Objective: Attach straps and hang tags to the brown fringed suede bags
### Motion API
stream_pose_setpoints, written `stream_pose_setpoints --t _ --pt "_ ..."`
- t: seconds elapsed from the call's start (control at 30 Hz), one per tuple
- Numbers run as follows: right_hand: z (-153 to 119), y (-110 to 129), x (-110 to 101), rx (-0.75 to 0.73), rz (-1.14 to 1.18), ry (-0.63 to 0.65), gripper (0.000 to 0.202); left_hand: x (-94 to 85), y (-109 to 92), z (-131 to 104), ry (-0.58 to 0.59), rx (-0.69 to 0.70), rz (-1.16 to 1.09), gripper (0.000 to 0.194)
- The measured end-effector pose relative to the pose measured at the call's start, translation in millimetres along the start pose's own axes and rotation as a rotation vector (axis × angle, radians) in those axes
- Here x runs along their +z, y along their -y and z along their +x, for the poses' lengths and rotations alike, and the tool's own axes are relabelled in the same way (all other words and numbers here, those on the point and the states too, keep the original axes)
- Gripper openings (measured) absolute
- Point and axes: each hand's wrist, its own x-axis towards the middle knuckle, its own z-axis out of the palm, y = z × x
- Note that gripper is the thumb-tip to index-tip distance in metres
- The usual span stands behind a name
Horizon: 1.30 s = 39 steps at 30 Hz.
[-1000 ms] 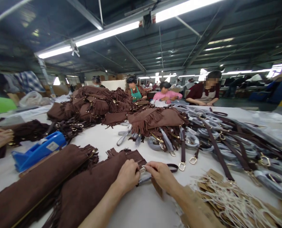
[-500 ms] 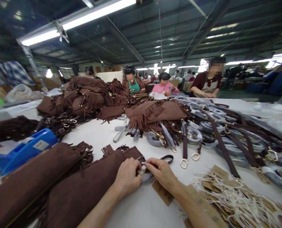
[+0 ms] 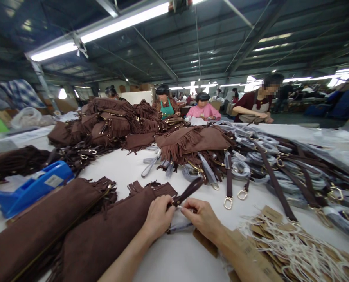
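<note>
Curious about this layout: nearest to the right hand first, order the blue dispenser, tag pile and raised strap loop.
1. Raised strap loop, just beyond the right hand.
2. Tag pile, to its right.
3. Blue dispenser, far left.

Chocolate brown runs unpatterned over the fringed bag (image 3: 104,235) at lower left; its neighbour, the bag nearer the left edge (image 3: 45,219), matches it. The looped strap (image 3: 190,190) at centre is a darker brown. At lower right, tan tags (image 3: 272,214) mix with white strings (image 3: 306,254). The desk (image 3: 112,164) is white, the tape dispenser (image 3: 30,192) at left bright blue. Upper left, a cloth (image 3: 22,93) shows blue-and-white checks; above centre, an apron (image 3: 166,109) is green.
</note>
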Motion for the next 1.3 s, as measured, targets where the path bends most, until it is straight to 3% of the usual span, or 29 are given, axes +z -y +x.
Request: stream_pose_setpoints --t 0.13,0.23,0.5,0.73,0.93,1.13,1.3 --pt "-2.3 0.0 6.9 -0.004 0.020 0.030 0.021 -7.1 4.3 8.3 -0.003 -0.080 -0.354 0.007" --pt "-3.2 -0.5 10.6 0.000 0.020 0.036 0.020 -11.3 5.7 10.9 0.004 -0.160 -0.518 0.022" --pt "-3.5 4.5 16.5 -0.072 -0.101 -0.061 0.017 -29.0 -2.3 6.5 0.046 -0.139 -0.674 0.024" --pt "-10.2 17.8 23.7 -0.260 -0.057 -0.050 0.019 -32.2 3.2 6.3 0.052 -0.023 -0.531 0.017" --pt "-26.6 42.9 34.4 -0.345 -0.385 0.143 0.016 -33.8 2.6 3.9 -0.032 -0.008 -0.467 0.019" --pt "-18.4 30.3 30.1 -0.218 -0.278 0.025 0.022 -33.1 5.3 -2.2 -0.154 0.072 -0.190 0.019" --pt "-10.7 15.6 30.5 -0.088 -0.125 -0.002 0.020 -31.3 4.4 -12.8 -0.259 0.094 0.022 0.016"
